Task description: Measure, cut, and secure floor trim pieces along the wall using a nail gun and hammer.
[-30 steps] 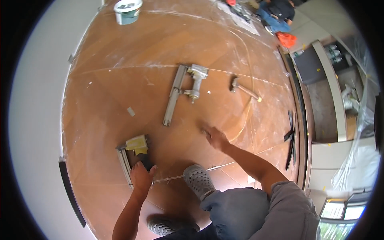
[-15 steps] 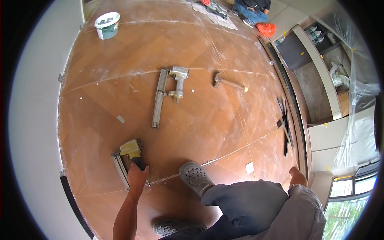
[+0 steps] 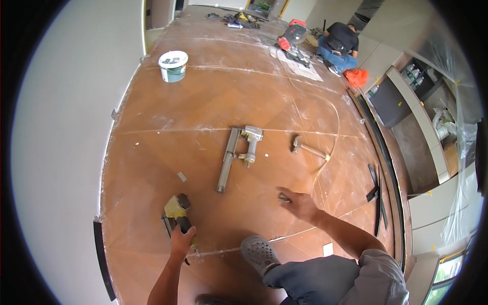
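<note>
Left hand point(image 3: 181, 242) curls its fingers round a yellow nail gun point(image 3: 175, 208), lettering unreadable; right hand point(image 3: 302, 207) pinches a small metallic piece point(image 3: 284, 197).

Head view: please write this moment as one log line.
left hand: gripping yellow nailer; right hand: holding small object; floor: silver nailer, hammer

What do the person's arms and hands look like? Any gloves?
No gloves: the left hand and right hand are bare. The left forearm and right forearm are uncovered too. A loose, plain grey sleeve covers the upper right arm.
</note>
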The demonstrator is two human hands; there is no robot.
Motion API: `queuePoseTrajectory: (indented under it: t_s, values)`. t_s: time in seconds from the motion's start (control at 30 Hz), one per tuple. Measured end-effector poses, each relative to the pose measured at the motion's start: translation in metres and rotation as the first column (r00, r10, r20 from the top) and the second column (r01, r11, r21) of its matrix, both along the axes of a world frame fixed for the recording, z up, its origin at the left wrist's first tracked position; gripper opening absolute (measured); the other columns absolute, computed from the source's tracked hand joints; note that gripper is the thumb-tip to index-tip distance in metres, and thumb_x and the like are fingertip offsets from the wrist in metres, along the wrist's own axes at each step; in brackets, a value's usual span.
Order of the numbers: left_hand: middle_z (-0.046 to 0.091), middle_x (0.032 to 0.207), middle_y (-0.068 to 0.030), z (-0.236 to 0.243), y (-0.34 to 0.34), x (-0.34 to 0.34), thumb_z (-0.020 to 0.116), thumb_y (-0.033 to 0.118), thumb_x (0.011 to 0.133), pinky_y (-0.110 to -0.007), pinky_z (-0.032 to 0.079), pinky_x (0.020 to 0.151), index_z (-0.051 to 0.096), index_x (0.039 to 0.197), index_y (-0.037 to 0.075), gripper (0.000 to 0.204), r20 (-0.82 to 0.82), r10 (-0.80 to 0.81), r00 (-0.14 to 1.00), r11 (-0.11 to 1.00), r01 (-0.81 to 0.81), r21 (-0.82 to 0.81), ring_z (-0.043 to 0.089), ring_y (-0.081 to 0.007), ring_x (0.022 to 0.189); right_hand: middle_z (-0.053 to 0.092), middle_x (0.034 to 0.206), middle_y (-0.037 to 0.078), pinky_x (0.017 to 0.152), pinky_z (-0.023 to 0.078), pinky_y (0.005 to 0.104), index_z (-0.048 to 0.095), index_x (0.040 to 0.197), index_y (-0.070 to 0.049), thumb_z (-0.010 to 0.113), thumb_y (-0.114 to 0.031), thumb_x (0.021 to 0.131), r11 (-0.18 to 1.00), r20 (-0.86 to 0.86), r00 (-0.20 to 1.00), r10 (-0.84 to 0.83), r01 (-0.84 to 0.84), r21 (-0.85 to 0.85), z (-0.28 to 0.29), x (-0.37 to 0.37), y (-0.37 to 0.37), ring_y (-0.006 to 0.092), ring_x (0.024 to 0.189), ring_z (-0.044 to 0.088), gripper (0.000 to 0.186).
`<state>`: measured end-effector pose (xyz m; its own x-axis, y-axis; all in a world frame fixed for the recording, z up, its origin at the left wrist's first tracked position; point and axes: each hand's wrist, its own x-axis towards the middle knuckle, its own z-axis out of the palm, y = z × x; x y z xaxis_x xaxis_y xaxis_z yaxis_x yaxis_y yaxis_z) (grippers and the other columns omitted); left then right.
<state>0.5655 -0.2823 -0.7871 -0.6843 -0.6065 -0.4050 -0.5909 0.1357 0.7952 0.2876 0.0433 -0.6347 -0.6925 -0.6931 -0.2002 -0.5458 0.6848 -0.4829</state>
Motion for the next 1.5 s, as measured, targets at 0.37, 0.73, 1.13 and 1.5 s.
queuePoseTrajectory:
  t_s: [0.37, 0.73, 1.13, 1.5]
  values:
    - [0.058, 0.083, -0.0039, 0.083, -0.007, 0.037, 0.068, 0.030, 0.092, -0.031, 0.048, 0.062, 0.059, 0.098, 0.006, 0.027, -0.216, 0.872, 0.439, 0.454, -0.564, 0.690, 0.057, -0.0149, 0.071, 0.066, 0.076, 0.019, 0.062, 0.051, 0.0461, 0.060, 0.108, -0.006, 0.062, -0.035, 0.099, 0.827, 0.176, 0.810, 0.560, -0.533, -0.178, -0.004, 0.141, -0.168, 0.0405, 0.071, 0.067, 0.030]
    - [0.061, 0.084, -0.0068, 0.098, 0.016, 0.034, 0.066, 0.032, 0.094, -0.030, 0.049, 0.062, 0.057, 0.100, -0.002, 0.036, -0.317, 0.831, 0.456, 0.554, -0.725, 0.408, 0.059, -0.0140, 0.070, 0.067, 0.082, 0.024, 0.067, 0.049, 0.0534, 0.061, 0.109, -0.003, 0.057, -0.037, 0.102, 0.870, 0.252, 0.838, 0.483, -0.426, -0.249, -0.022, 0.197, -0.189, 0.0474, 0.080, 0.064, 0.035]
    - [0.063, 0.100, -0.0165, 0.097, 0.033, 0.058, 0.066, 0.035, 0.095, -0.038, 0.051, 0.077, 0.049, 0.123, -0.007, 0.053, -0.292, 0.807, 0.514, 0.590, -0.727, 0.351, 0.061, -0.0222, 0.088, 0.058, 0.073, 0.012, 0.065, 0.047, 0.0349, 0.064, 0.107, 0.001, 0.053, -0.032, 0.105, 0.859, 0.503, 0.697, 0.511, -0.386, -0.337, -0.023, 0.208, -0.198, 0.0175, 0.066, 0.054, 0.035]
    - [0.069, 0.100, -0.0241, 0.056, 0.063, 0.113, 0.068, 0.037, 0.094, -0.043, 0.054, 0.080, 0.052, 0.122, -0.008, 0.056, -0.235, 0.632, 0.739, 0.771, -0.570, 0.283, 0.069, -0.0329, 0.094, 0.069, 0.107, 0.019, 0.092, 0.051, 0.0408, 0.047, 0.145, 0.001, 0.057, -0.039, 0.101, 0.842, 0.569, 0.622, 0.538, -0.428, -0.329, -0.042, 0.239, -0.238, 0.0297, 0.099, 0.069, 0.060]
